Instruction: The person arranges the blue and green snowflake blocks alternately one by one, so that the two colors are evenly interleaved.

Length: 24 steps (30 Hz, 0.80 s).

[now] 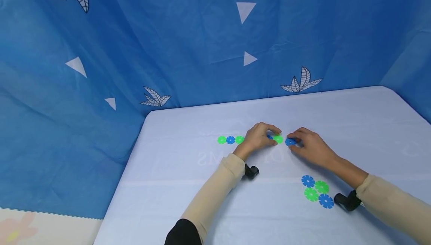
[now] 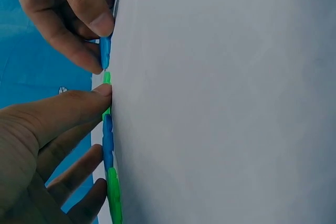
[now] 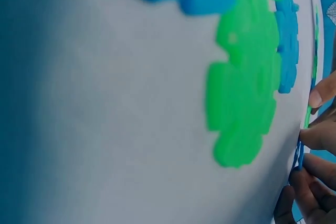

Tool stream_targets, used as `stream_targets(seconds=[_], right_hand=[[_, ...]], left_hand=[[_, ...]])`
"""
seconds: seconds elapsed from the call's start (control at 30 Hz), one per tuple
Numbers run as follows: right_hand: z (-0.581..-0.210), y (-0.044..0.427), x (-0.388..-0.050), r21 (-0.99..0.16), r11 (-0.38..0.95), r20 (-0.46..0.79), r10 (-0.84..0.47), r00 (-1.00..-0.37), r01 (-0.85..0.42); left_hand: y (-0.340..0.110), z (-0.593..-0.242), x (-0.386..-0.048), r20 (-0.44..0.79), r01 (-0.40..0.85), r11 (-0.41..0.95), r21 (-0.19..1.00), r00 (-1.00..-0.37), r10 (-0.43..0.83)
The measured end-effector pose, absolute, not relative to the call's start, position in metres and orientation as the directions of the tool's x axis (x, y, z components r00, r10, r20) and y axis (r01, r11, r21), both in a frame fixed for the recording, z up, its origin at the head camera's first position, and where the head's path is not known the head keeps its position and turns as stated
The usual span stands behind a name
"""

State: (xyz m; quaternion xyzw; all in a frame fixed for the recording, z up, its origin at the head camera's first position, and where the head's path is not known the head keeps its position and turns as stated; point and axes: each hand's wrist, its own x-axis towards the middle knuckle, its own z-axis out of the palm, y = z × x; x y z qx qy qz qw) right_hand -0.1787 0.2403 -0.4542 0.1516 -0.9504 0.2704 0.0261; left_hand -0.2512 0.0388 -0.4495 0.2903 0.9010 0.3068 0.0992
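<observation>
Thin notched plastic discs, blue and green in turn, lie in a line on the white table, from a green disc (image 1: 221, 140) and a blue disc (image 1: 230, 140) rightward. Part of this line is covered by my left hand (image 1: 258, 137). Its thumb and a finger pinch the green disc (image 1: 278, 139) at the right end, beside a blue one (image 1: 269, 137). Between thumb and fingers, my right hand (image 1: 310, 147) holds another blue disc (image 1: 290, 141). A small gap separates it from the green end disc. The left wrist view shows the two discs edge-on, close together.
Several loose discs lie nearer on the right, among them a green disc (image 1: 322, 187) and a blue disc (image 1: 326, 201). Black devices (image 1: 348, 201) are at both wrists. A blue patterned curtain (image 1: 215, 43) hangs behind the table (image 1: 175, 200).
</observation>
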Motion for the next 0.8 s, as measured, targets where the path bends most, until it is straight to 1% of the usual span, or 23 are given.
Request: stream_targets(seconds=[0.5, 0.8], right_hand=[[-0.4533, 0.2377, -0.1867, -0.495, 0.811, 0.16, -0.268, -0.95, -0.313], [-0.4527, 0.2405, -0.1863, -0.501, 0.817, 0.118, -0.263, -0.958, -0.286]], left_hand=[[0.039, -0.4485, -0.2514, -0.001, 0.461, 0.652, 0.601, -0.816, 0.578], [0.0395, -0.4471, -0.2507, -0.004, 0.462, 0.649, 0.604, -0.813, 0.583]])
